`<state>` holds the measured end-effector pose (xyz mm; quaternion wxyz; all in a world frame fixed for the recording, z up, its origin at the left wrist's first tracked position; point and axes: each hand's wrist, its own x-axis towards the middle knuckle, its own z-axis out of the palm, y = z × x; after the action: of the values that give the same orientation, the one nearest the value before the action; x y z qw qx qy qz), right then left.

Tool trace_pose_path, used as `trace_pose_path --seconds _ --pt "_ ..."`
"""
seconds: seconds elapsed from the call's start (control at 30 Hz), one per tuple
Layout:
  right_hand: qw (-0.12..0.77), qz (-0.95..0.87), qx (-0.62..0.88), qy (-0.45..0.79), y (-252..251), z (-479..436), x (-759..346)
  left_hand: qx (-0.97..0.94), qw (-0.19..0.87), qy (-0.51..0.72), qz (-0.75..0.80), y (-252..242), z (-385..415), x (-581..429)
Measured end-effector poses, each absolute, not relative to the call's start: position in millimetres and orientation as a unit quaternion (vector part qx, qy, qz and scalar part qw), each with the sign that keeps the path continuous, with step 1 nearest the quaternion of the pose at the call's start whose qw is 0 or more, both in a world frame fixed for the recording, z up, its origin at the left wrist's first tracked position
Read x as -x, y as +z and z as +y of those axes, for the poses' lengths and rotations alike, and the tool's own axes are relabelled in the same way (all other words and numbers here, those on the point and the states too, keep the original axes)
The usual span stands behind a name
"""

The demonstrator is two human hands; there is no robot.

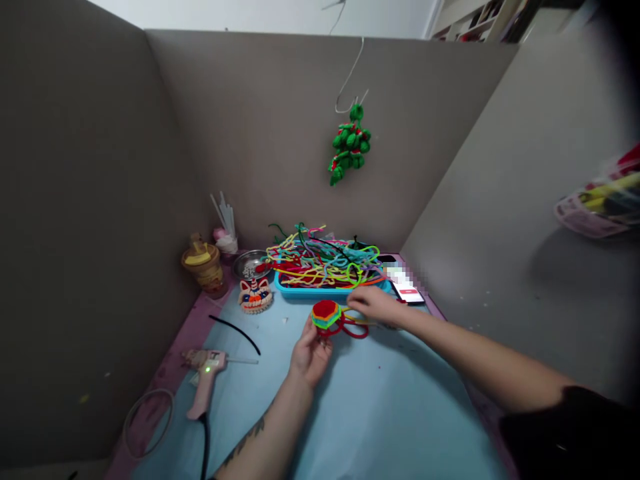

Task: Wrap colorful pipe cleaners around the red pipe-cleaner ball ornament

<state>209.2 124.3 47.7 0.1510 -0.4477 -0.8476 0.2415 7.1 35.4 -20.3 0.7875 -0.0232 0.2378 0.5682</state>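
Note:
My left hand (pixel 311 355) is closed around the underside of a small layered piece made of pipe cleaners (pixel 327 315). Its top is red, with orange, yellow, green and blue bands round the side. Red pipe-cleaner loops (pixel 356 331) and a yellow strand hang out from its right side. Just right of the piece, my right hand (pixel 373 305) has its fingers pinched together close to the yellow strand. Whether that strand or anything else sits between those fingertips is too small to tell.
Behind the hands, a blue tray (pixel 320 292) overflows with colored pipe cleaners. A phone (pixel 411 293) lies at its right. On the left are a pink glue gun (pixel 206 380), a black pipe cleaner (pixel 237 330), a cat-face piece (pixel 255 297), a metal bowl (pixel 250 265) and a cup (pixel 205 267).

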Motion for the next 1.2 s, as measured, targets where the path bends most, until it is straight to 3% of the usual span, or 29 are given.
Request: trace_pose_path --seconds 0.13,0.2,0.53,0.77,0.97,1.07,1.2 --pt "0.313 -0.785 0.517 0.137 51.0 169.5 -192.2 0.009 0.789 0.573 0.221 -22.8 34.4 -4.7" --pt "0.339 -0.766 0.536 0.102 47.8 188.8 -181.5 0.002 0.783 0.584 0.216 -25.8 36.7 -1.1" --pt "0.221 -0.81 0.537 0.079 60.8 262.8 -109.2 0.057 0.756 0.618 0.207 -26.4 48.7 9.2" --pt "0.108 -0.86 0.479 0.139 27.2 230.6 -105.2 0.018 0.758 0.623 0.191 -38.0 58.6 7.7" --pt "0.144 -0.871 0.449 0.135 63.9 226.4 -125.6 -0.002 0.772 0.609 0.185 -42.0 64.0 3.7" --pt "0.215 -0.81 0.541 0.069 93.2 252.8 -136.0 -0.01 0.772 0.608 0.188 -41.3 64.4 4.8" --pt "0.183 -0.758 0.624 0.053 98.6 300.2 -140.2 -0.008 0.77 0.609 0.192 -39.4 64.7 6.7"
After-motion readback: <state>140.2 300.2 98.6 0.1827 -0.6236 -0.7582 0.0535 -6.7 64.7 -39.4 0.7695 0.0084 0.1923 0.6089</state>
